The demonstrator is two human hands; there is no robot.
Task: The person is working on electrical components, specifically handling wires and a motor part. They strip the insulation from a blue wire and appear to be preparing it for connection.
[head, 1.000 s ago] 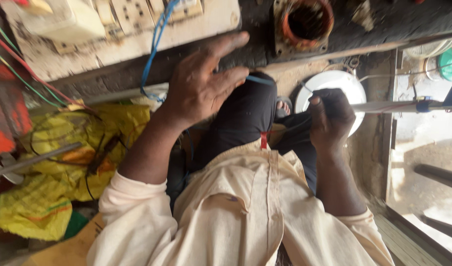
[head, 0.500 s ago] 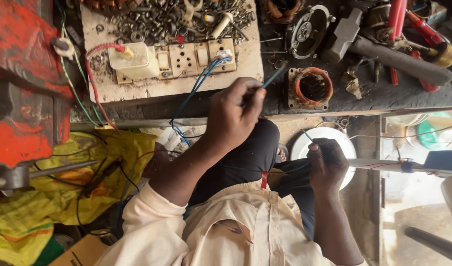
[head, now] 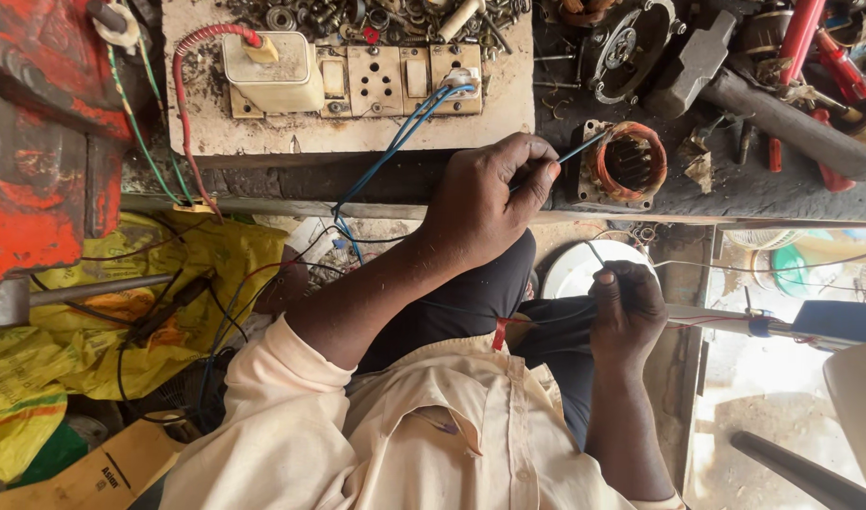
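Observation:
My left hand (head: 490,194) pinches a thin blue wire (head: 577,151) whose tip reaches toward a small motor stator with copper windings (head: 629,162) on the dark workbench (head: 735,194). Lower down, over my lap, my right hand (head: 627,312) is closed on a thin dark wire (head: 595,253) that sticks up from its fingers. More blue wires (head: 395,142) run from a socket on the switch board (head: 357,85) down past my left wrist.
A red machine (head: 36,142) stands at the left, yellow sacks (head: 112,312) below it. A hammer (head: 735,80), red-handled tools (head: 811,38), a motor end cover (head: 631,42) and loose nuts and bolts (head: 357,14) crowd the bench. A white round lid (head: 584,269) lies below.
The view has risen onto the bench. My left hand went from flat and spread to pinching the blue wire and pointing it at the stator. My right hand stayed over my lap.

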